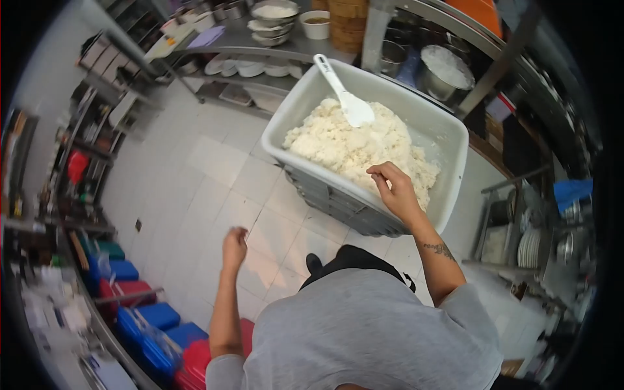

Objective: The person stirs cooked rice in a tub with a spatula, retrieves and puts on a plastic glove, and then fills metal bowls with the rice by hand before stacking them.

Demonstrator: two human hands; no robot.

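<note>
A large pale plastic tub [292, 162] holds a heap of clumpy white food that looks like cooked rice [344, 146]. On top of the heap rests the blade of a white rice paddle [356, 110], its handle leaning on the tub's far left rim. My right hand [395, 188] is over the near side of the tub, just above the rice, thumb and bent fingers apart with nothing visible between them. Away from the tub, my left hand [234, 249] hangs over the floor at left, fingers curled in and apparently holding nothing.
The tub stands on a dark grey crate-like base [338, 201]. Behind it, a metal table [240, 42] bears stacked bowls and bamboo steamers [348, 26]. Blue lidded boxes [159, 315] line the lower left. A rack with plates [528, 248] stands at right, above tiled floor [214, 162].
</note>
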